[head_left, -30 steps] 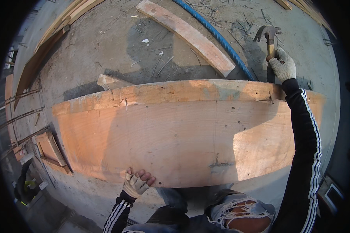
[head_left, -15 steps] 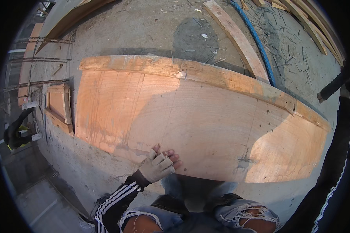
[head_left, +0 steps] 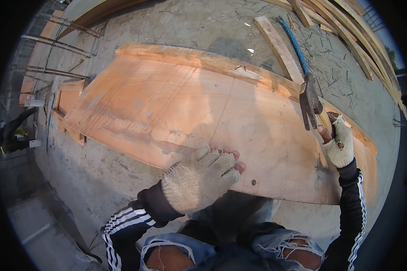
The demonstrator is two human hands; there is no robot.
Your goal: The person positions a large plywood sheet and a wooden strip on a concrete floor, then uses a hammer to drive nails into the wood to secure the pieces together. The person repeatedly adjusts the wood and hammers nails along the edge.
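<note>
One claw hammer [head_left: 309,101], clasped in right hand [head_left: 340,143] over plywood panel [head_left: 267,135]; left hand [head_left: 201,178] at near side, grip indeterminable, apparently steadying; next move calls for clear fingers.

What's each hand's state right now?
Left hand: half-curled over the wooden panel; whether it holds anything cannot be told.
Right hand: closed around the hammer.

I am on a building site: bare concrete floor [head_left: 117,174], protruding steel bars [head_left: 59,45], stacked timber [head_left: 376,43] and scattered nails [head_left: 335,83] around me
</note>
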